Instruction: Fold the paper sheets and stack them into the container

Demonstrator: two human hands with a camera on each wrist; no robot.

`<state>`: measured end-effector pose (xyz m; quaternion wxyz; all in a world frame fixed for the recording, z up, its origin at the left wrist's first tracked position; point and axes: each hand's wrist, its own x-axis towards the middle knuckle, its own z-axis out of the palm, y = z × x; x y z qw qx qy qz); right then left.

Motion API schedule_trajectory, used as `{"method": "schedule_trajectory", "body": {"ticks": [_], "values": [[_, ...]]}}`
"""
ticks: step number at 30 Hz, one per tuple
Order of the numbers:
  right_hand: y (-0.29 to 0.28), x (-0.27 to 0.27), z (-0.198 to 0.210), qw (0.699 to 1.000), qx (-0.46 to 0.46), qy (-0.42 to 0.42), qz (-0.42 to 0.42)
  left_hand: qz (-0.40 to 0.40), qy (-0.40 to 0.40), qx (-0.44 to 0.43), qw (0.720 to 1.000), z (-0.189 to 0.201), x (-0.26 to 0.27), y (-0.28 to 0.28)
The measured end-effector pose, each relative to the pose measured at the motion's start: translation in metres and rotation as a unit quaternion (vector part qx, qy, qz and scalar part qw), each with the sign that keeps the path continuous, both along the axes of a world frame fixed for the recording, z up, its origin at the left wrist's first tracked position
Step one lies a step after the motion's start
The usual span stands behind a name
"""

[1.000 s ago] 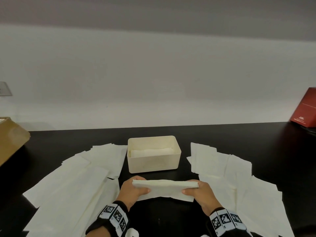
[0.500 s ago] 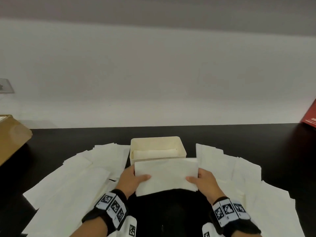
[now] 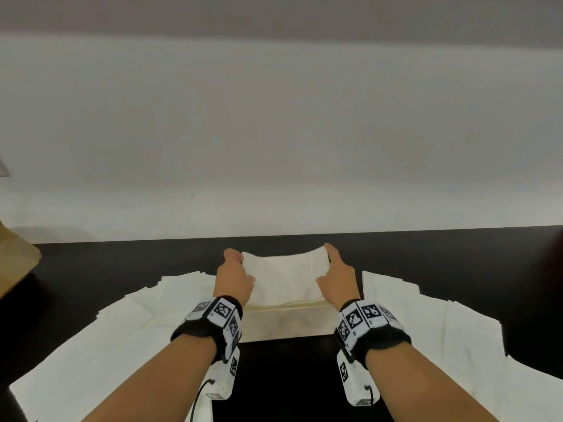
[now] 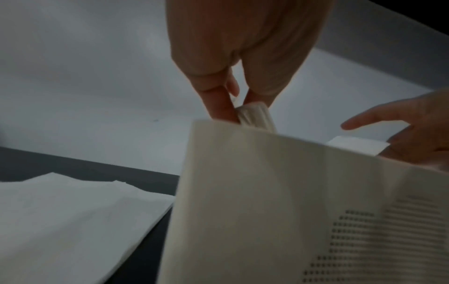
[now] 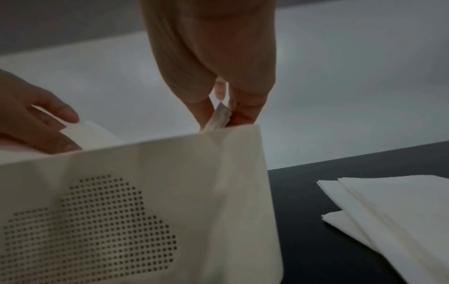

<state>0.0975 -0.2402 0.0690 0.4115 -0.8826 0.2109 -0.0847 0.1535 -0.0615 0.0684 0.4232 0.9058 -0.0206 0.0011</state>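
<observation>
A folded white paper sheet (image 3: 285, 277) hangs over the cream container (image 3: 286, 325) on the black table, sagging in its middle. My left hand (image 3: 234, 277) pinches its left end and my right hand (image 3: 335, 277) pinches its right end. In the left wrist view the fingers (image 4: 219, 103) squeeze the layered edge of the folded sheet (image 4: 255, 117) just above the container's rim (image 4: 243, 130). The right wrist view shows the same pinch on the folded sheet (image 5: 219, 117) above the perforated container wall (image 5: 97, 221). The container's inside is hidden by the sheet.
Unfolded white sheets lie spread on the table left of the container (image 3: 106, 345) and to its right (image 3: 441, 345). A brown cardboard box (image 3: 15, 263) sits at the far left edge. A pale wall stands behind the table.
Both hands have carried the folded sheet forward from the table's near side to above the container. The camera view has tipped closer over the container.
</observation>
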Motion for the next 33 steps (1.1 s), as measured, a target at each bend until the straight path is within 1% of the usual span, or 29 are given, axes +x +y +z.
{"method": "schedule_trajectory", "body": {"ticks": [3,5,10,13,15,17,20,23,25,27,30,33], "values": [[-0.001,0.014,-0.011,0.994,-0.089,0.050,0.044,-0.038,0.008,0.136,0.990,-0.008,0.008,-0.009],[0.000,0.020,-0.014,0.983,-0.147,0.086,0.071,-0.059,0.017,0.188,0.980,-0.011,0.012,-0.014],[0.000,0.031,-0.006,0.972,-0.174,0.130,0.089,-0.064,0.047,0.221,0.972,-0.012,0.022,-0.017],[-0.006,0.035,-0.004,0.965,-0.179,0.164,0.099,-0.110,0.072,0.273,0.953,-0.012,0.026,-0.014],[-0.005,0.037,-0.007,0.950,-0.201,0.207,0.118,-0.132,0.093,0.305,0.939,-0.015,0.027,-0.015],[-0.002,0.039,-0.013,0.930,-0.232,0.247,0.139,-0.144,0.102,0.359,0.916,-0.020,0.028,-0.018],[0.003,0.039,-0.020,0.903,-0.285,0.274,0.170,-0.177,0.069,0.459,0.868,-0.019,0.023,-0.024],[0.007,0.035,-0.019,0.894,-0.304,0.282,0.170,-0.208,0.057,0.538,0.815,-0.018,0.021,-0.027],[0.009,0.033,-0.015,0.891,-0.299,0.296,0.171,-0.224,0.062,0.556,0.798,-0.021,0.024,-0.029],[0.010,0.034,-0.012,0.890,-0.285,0.311,0.174,-0.232,0.055,0.569,0.787,-0.023,0.022,-0.030],[0.013,0.031,-0.005,0.890,-0.276,0.316,0.175,-0.220,0.028,0.578,0.785,-0.023,0.019,-0.029],[0.016,0.024,-0.001,0.911,-0.278,0.270,0.144,-0.189,0.005,0.552,0.812,-0.013,0.014,-0.030]]}}
